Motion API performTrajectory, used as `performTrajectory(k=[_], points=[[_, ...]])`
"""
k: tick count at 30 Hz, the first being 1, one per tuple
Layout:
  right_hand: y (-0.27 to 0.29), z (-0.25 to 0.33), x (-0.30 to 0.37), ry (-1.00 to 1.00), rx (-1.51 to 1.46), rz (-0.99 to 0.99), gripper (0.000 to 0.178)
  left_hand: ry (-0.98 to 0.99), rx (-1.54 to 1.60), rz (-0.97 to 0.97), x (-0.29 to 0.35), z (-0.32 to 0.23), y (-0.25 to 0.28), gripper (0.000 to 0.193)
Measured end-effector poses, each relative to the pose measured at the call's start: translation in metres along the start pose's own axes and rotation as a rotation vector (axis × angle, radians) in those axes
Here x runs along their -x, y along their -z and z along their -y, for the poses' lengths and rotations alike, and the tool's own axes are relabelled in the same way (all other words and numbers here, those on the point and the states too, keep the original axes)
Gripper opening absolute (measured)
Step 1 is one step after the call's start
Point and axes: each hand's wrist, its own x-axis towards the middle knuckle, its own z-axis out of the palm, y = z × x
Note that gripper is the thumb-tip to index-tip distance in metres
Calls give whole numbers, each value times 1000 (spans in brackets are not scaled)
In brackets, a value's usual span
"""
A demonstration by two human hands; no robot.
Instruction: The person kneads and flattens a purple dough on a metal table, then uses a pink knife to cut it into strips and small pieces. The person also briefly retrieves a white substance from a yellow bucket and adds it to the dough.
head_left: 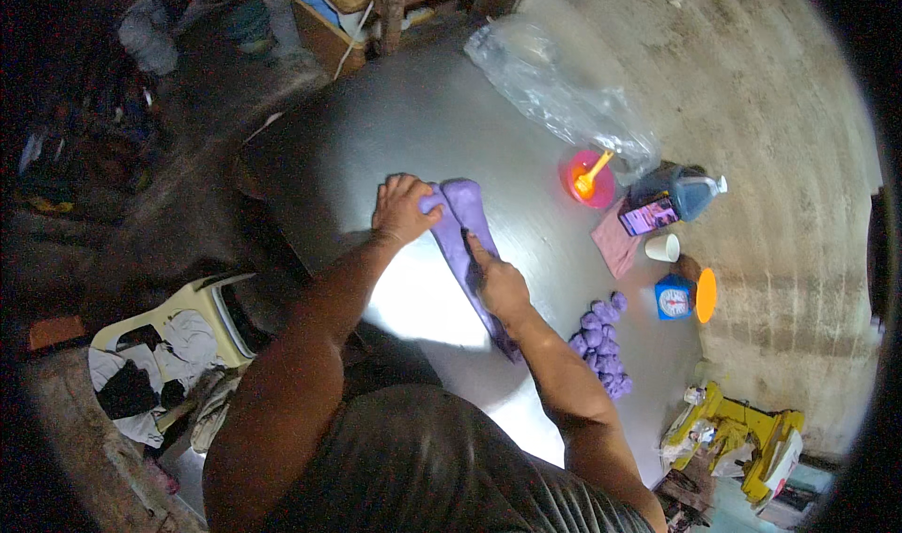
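A long strip of purple dough (474, 216) lies on the metal table, with a lengthwise crease and a thick, rounded far end. At its far left edge is my left hand (402, 209), closed, its thumb on the dough. On the strip's right side my right hand (503, 287) presses with the index finger stretched along the crease. The other fingers curl at the edge and are partly hidden. To the right sits a cluster of several small purple dough balls (601, 342).
Along the table's (362, 129) right side are a crumpled plastic sheet (554, 87), pink bowl (571, 171) with a yellow brush (594, 169), jug (697, 200), phone (648, 216), pink cloth (613, 244), white cup (663, 247) and blue scale (673, 298). A cloth-covered pale chair (202, 308) stands left.
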Motion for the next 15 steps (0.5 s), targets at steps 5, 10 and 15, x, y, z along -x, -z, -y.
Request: performTrajectory(k=[5, 10, 15], points=[[-6, -50, 93, -47, 45, 68, 88, 0, -32, -50, 0, 3, -7, 39], [-25, -96, 179, 25, -35, -24, 84, -7, 11, -82, 1, 5, -11, 40], [-18, -125, 272, -190, 31, 229, 78, -47, 42, -137, 6, 12, -23, 40]])
